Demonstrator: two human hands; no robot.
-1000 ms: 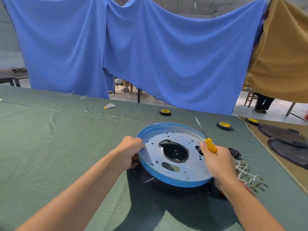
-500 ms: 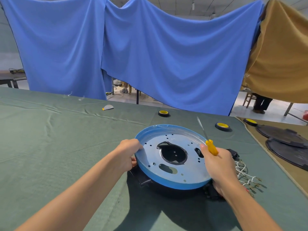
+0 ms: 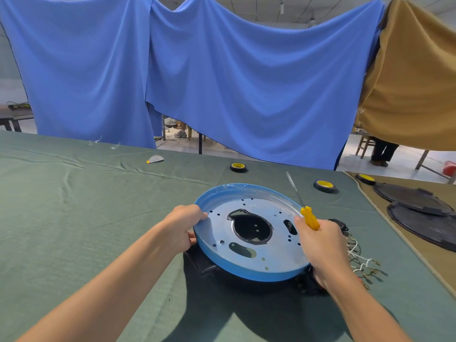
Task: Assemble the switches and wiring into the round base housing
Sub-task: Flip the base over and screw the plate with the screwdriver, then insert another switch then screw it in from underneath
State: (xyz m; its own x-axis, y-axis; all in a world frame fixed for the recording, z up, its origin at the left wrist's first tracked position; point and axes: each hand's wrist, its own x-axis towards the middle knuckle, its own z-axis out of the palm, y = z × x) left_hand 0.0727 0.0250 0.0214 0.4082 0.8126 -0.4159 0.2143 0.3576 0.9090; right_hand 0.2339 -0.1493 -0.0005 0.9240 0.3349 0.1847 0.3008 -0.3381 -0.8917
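Housing (image 3: 246, 274) stays on green cloth (image 3: 74, 206) before blue drapes (image 3: 246, 95); left hand (image 3: 180, 228) grips it, right hand (image 3: 323, 245) screwdriver (image 3: 309, 219).

head cam | wide-angle, faces forward-down | close above round base housing (image 3: 274, 253) at centre | sole view

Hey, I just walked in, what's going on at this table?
A person holds a round blue-rimmed plate over the black base housing on the green table. The left hand grips the plate's left rim. The right hand grips its right edge while also holding a yellow-handled screwdriver, shaft pointing up. A bundle of white wires lies on the table to the right of the housing.
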